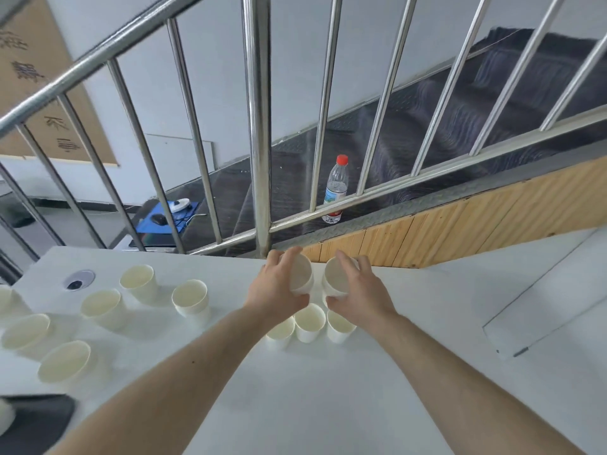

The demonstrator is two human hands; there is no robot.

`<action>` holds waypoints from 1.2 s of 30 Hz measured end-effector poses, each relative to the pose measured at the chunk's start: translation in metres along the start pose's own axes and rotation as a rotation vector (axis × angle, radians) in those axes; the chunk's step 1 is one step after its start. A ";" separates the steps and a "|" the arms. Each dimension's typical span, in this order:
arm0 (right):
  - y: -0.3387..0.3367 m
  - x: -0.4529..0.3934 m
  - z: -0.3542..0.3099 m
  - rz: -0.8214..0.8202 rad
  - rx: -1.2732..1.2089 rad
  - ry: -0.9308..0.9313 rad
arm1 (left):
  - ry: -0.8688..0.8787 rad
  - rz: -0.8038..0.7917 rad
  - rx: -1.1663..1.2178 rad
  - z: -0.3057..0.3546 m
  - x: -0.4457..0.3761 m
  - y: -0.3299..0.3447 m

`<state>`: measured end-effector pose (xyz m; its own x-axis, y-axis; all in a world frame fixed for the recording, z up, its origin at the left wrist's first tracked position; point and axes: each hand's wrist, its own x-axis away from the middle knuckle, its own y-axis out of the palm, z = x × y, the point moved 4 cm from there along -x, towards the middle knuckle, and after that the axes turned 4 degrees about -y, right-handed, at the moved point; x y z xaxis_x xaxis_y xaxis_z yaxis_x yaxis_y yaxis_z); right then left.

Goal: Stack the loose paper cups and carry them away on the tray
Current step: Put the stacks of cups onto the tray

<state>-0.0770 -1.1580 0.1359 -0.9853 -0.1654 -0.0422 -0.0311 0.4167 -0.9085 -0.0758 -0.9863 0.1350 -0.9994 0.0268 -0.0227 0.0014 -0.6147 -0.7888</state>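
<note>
Paper cups, loose and upright, stand on the white desk in two groups: six or so at far left, e.g. one at, and three touching in a row just below the hands.

Left hand: grip closed round one cup, fingers curled over its far side, thumb on the near side. Right hand: grip closed round a second cup. Both cups are tilted mouth-toward-camera, side by side, nearly touching, near the desk's far edge by the stair railing.

Step judged: early stacking, first pair being brought together; nothing nested yet.

Next move calls for: aligning one cup's base over the other's mouth, then seating it without crushing the thin wall.

Dark tray at lower left corner, part out of view. Water bottle on the stairs, not involved.
</note>
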 end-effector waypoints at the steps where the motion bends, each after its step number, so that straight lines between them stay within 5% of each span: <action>1: 0.001 0.010 -0.008 -0.004 0.004 0.021 | 0.009 -0.014 -0.007 -0.004 0.009 -0.006; 15: 0.049 0.136 -0.132 0.015 -0.057 0.185 | 0.105 -0.190 -0.094 -0.081 0.133 -0.086; 36: 0.137 0.204 -0.283 -0.174 -0.129 -0.111 | -0.150 -0.060 -0.103 -0.218 0.288 -0.173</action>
<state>-0.3295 -0.8818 0.1203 -0.9390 -0.3389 0.0584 -0.2270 0.4832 -0.8456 -0.3564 -0.7003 0.1306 -0.9918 -0.0619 0.1118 -0.0621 -0.5313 -0.8449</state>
